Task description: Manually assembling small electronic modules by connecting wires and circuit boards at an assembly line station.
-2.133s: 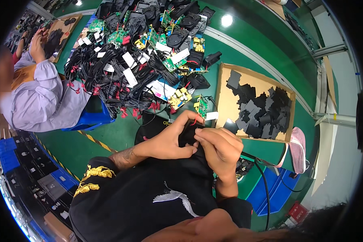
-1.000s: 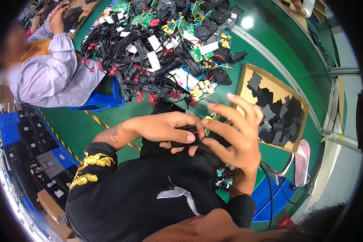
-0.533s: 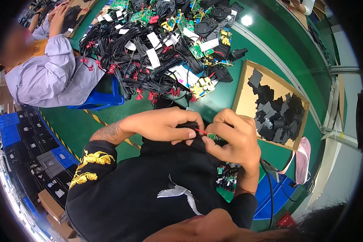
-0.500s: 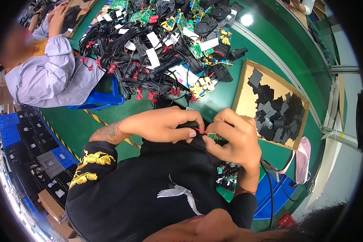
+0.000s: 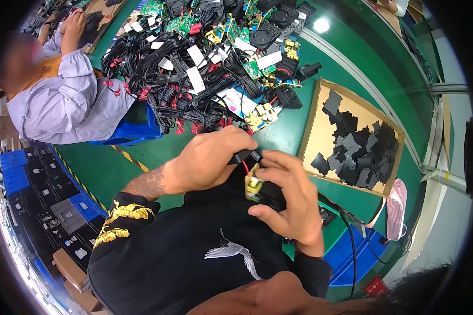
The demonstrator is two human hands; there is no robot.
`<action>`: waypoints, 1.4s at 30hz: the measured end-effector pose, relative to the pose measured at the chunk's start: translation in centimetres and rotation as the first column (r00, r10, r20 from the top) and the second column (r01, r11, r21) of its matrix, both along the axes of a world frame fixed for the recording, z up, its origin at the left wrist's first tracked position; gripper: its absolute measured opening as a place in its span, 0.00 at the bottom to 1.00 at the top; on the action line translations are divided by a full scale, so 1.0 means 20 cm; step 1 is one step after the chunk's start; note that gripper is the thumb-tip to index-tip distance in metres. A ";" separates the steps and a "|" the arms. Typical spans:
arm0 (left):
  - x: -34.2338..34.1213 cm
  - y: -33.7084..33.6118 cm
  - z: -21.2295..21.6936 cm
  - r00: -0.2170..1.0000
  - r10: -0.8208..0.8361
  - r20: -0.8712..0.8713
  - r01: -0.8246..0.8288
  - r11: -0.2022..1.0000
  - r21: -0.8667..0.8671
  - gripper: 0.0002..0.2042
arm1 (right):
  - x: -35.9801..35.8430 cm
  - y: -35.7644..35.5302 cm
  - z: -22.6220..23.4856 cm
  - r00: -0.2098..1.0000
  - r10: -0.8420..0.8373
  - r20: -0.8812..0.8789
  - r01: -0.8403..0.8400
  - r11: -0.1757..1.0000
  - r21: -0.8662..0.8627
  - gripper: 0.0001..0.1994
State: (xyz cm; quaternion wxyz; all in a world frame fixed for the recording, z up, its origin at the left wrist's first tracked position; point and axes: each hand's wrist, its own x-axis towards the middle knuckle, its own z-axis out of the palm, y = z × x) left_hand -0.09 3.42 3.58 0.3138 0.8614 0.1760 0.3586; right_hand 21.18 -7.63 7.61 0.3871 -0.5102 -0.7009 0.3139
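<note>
My left hand (image 5: 210, 157) is closed around a small black plastic housing (image 5: 244, 157) in front of my chest. A red wire (image 5: 246, 167) runs from the housing down to a small circuit board (image 5: 254, 185) with yellow parts, which hangs tilted and slightly blurred. Beside the board is my right hand (image 5: 294, 202), its thumb well apart from the fingers. Its upper fingertips come close to the housing and the top of the board; whether they touch cannot be made out.
A large heap of coiled black cables (image 5: 178, 79), red connectors and green boards covers the green table (image 5: 286, 123). Right of it, a shallow cardboard tray (image 5: 312, 128) holds thin black pieces (image 5: 352, 152). A person in a pale jacket (image 5: 63, 107) sits at the left.
The circuit board has swung out below the housing and now shows its yellow parts. My right thumb and fingers have spread apart. My left hand has tilted the housing upward.
</note>
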 end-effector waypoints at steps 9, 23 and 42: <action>0.09 -0.05 -0.12 0.964 0.111 0.242 -0.116 0.993 0.008 0.31 | -0.22 -0.06 -0.34 0.819 -0.231 -0.525 0.296 0.954 0.041 0.29; 0.12 -0.01 -0.17 0.984 -0.033 0.175 0.004 0.986 0.164 0.31 | -0.18 -0.03 -0.27 0.915 -0.330 -0.231 0.377 0.903 0.204 0.23; 0.17 -0.09 -0.18 0.981 -0.036 0.188 0.025 0.998 0.063 0.38 | -0.15 -0.06 -0.32 0.931 -0.240 -0.276 0.324 0.890 0.322 0.32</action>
